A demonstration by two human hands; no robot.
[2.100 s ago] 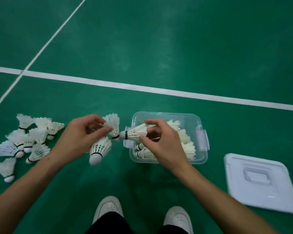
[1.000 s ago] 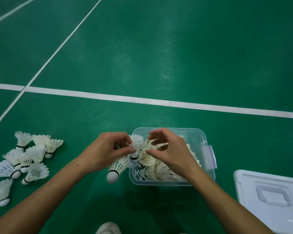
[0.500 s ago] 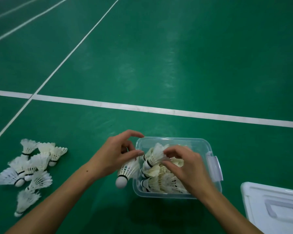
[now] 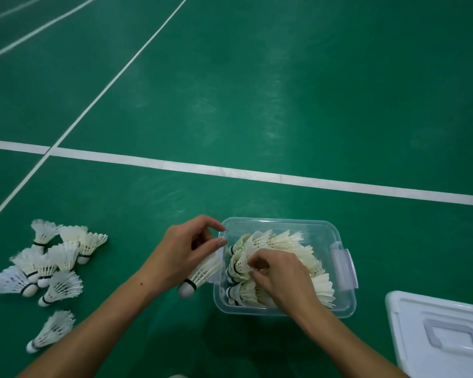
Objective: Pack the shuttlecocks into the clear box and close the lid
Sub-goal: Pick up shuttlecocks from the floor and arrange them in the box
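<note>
The clear box (image 4: 322, 227) sits open on the green floor, holding several white shuttlecocks (image 4: 287, 241) lying on their sides. My right hand (image 4: 281, 276) is down inside the box, fingers pinched on the feathers of one shuttlecock (image 4: 238, 266) among the packed ones. My left hand (image 4: 183, 252) hovers just left of the box rim and holds a shuttlecock (image 4: 200, 276) by its feathers, cork pointing down. A loose pile of shuttlecocks (image 4: 52, 260) lies on the floor at the left. The white lid (image 4: 443, 334) lies flat at the lower right.
White court lines (image 4: 230, 173) cross the green floor beyond the box. One shuttlecock (image 4: 51, 330) lies apart from the pile, near my left forearm. The box has a pale latch (image 4: 344, 266) on its right side.
My right hand has lowered the shuttlecock it took from my left hand into the box and now presses it among the others. My left hand now holds one shuttlecock instead of two.
</note>
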